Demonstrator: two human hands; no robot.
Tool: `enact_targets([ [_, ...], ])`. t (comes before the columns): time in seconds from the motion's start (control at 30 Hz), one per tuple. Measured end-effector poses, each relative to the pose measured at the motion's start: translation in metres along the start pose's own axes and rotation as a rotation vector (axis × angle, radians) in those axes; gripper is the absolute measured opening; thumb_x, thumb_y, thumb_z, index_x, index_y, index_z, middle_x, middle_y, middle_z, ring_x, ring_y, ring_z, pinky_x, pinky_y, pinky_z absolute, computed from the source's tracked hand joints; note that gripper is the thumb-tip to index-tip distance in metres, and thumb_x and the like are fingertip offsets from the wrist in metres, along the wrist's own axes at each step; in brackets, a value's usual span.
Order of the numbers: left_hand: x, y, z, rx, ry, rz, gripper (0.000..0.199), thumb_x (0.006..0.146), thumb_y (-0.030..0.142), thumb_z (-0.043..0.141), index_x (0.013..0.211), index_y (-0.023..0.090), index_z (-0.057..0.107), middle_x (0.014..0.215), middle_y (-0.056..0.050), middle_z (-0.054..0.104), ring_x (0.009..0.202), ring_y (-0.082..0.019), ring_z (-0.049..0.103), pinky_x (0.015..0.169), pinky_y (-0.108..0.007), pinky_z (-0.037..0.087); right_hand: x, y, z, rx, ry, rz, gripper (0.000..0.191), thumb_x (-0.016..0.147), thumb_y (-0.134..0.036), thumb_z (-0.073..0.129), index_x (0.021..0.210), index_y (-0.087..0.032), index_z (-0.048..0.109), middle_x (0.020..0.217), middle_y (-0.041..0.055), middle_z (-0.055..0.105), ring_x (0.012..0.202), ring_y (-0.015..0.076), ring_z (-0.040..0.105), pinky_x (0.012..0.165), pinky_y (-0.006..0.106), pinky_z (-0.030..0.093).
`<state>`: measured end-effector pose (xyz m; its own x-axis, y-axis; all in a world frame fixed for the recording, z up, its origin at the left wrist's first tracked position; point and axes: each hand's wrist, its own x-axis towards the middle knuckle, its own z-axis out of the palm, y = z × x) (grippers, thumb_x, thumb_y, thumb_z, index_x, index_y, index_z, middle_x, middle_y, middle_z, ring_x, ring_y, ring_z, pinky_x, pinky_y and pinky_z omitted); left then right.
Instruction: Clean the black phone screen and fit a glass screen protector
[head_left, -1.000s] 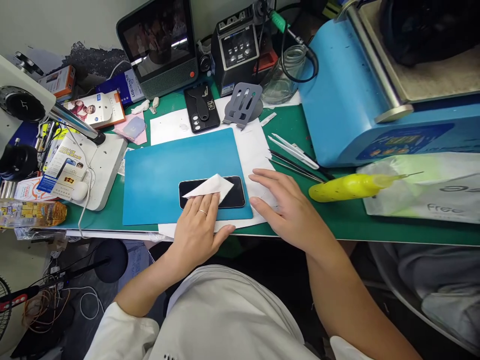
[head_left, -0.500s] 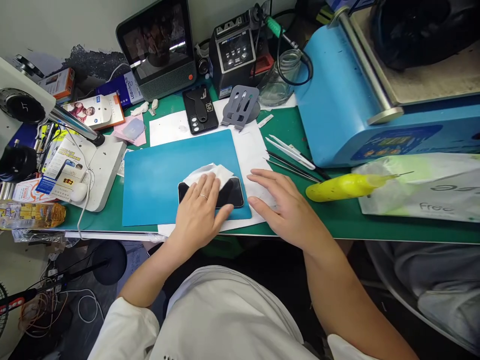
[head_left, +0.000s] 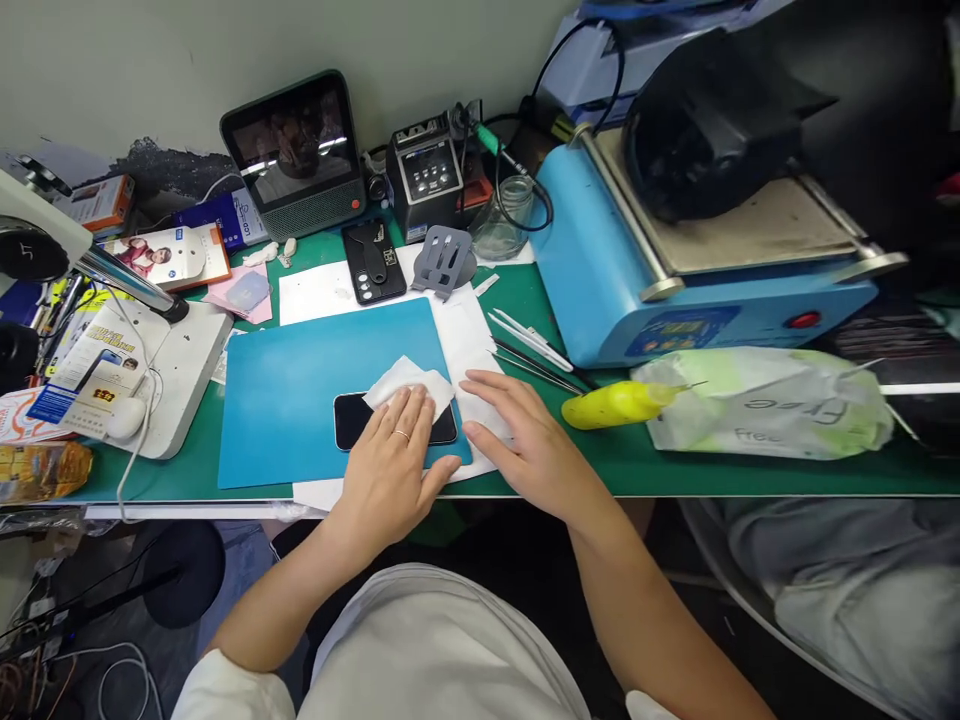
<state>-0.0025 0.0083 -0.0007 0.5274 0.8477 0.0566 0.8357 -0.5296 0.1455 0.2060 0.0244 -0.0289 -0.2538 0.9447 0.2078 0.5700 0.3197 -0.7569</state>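
My left hand [head_left: 390,465] lies with straight, flat fingers on a white wipe [head_left: 401,380], pressing it against the dark screen of a smartphone [head_left: 351,420]. The phone rests face up on a blue mat [head_left: 277,400], and the wipe and fingers hide its middle. Just right of the phone, my right hand [head_left: 525,445] is held open with nothing in it, thumb apart from the fingers, over the mat's edge and white paper [head_left: 459,335]. Tweezers [head_left: 536,365] and a yellow needle-tipped bottle [head_left: 619,404] lie beyond the right hand.
Behind the mat are a black phone case [head_left: 373,265], a grey folding stand [head_left: 444,260], a smart display [head_left: 296,150], a soldering station [head_left: 426,180] and a glass jar [head_left: 502,220]. A blue machine [head_left: 592,280] and a wipes pack [head_left: 772,405] stand right, a white lamp base [head_left: 184,385] left.
The camera view has swung right, so the bench appears further left and lower. My left hand and the wipe have slid slightly right along the phone. My right hand stays open beside it.
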Motion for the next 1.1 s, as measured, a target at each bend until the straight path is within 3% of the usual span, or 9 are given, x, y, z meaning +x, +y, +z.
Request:
enact_targets([
  [0.9, 0.003, -0.001, 0.008, 0.041, 0.058, -0.026, 0.076, 0.106, 0.06, 0.034, 0.157, 0.003, 0.036, 0.165, -0.022, 0.038, 0.155, -0.034, 0.034, 0.123, -0.054, 0.039, 0.004, -0.002, 0.001, 0.033, -0.015, 0.022, 0.04, 0.103, -0.044, 0.05, 0.14, -0.031, 0.057, 0.149, 0.0094, 0.057, 0.141, 0.0304, 0.051, 0.116, 0.057, 0.045],
  [1.1, -0.019, -0.007, 0.003, 0.055, 0.027, -0.019, 0.076, 0.106, 0.058, 0.037, 0.158, 0.003, 0.034, 0.166, -0.022, 0.035, 0.157, -0.034, 0.031, 0.124, -0.053, 0.039, 0.002, -0.002, 0.0, 0.033, -0.026, 0.035, 0.04, 0.104, -0.046, 0.049, 0.141, -0.03, 0.056, 0.15, 0.0097, 0.056, 0.142, 0.0293, 0.05, 0.116, 0.055, 0.045],
])
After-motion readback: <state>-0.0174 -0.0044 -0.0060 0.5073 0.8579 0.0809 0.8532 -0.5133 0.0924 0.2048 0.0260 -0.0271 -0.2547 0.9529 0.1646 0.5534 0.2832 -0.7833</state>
